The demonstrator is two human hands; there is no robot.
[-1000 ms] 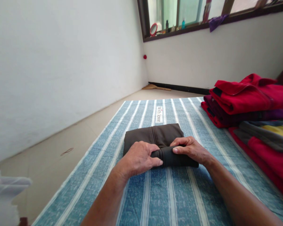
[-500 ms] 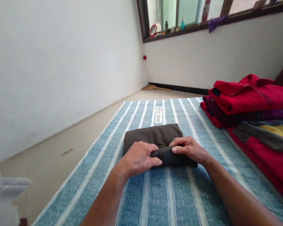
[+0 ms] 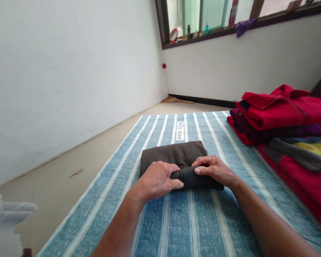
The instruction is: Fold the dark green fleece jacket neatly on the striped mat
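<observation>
1. Just toward six o'clock from mid-view, a dark brown garment (image 3: 160,155) lay folded on a striped blue cloth (image 3: 203,221), a seam line running down its middle, its near edge turned over into a thick, darker band (image 3: 203,181).
2. At the garment's seven o'clock, the left hand (image 3: 157,180) was slightly open, thumb and forefinger gripping the band.
3. At its four o'clock, the right hand (image 3: 215,171) was nearly closed, thumb and fingers clamped on the band, apart from the left.
</observation>
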